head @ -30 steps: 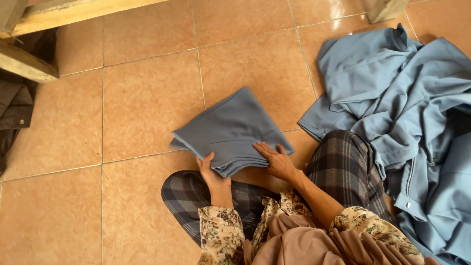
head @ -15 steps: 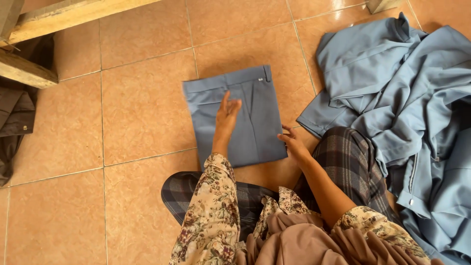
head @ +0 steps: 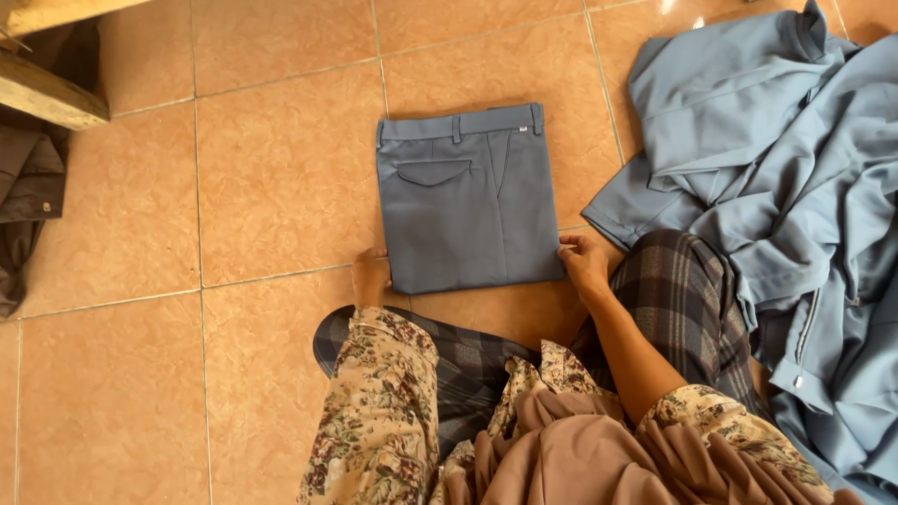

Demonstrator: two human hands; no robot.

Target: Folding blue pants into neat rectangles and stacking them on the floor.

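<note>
Terracotta floor tiles [head: 281, 168] fill the view, with a wooden beam [head: 47, 89] and a dark brown garment [head: 28, 187] at the far left edge. Folded grey-blue trousers [head: 463, 201] lie flat on the floor in front of the seated person, waistband at the far side, back pocket flap facing up, edges squared into a neat rectangle. A second ago the same trousers were a loose, half-lifted bundle held near the knees; half a second ago the left hand pressed flat on top of the fold. Now both hands have slid off the top to the near corners. Left hand [head: 371, 278] sits at the near left corner, fingertips on the tile and just touching the cloth edge, grip released, nothing held. Right hand [head: 584, 264] rests at the near right corner, fingers curled lightly against the hem; whether it pinches the cloth or only nudges it cannot be told. Judging from how the piece lies, the fold looks finished and this reads as a last straightening of the near edge. Heap of unfolded grey-blue garments [head: 776, 159] lies to the right, touching the person's plaid-clad knee [head: 683, 290], apart from the folded piece. Floral sleeves [head: 383, 411] cover both forearms.
</note>
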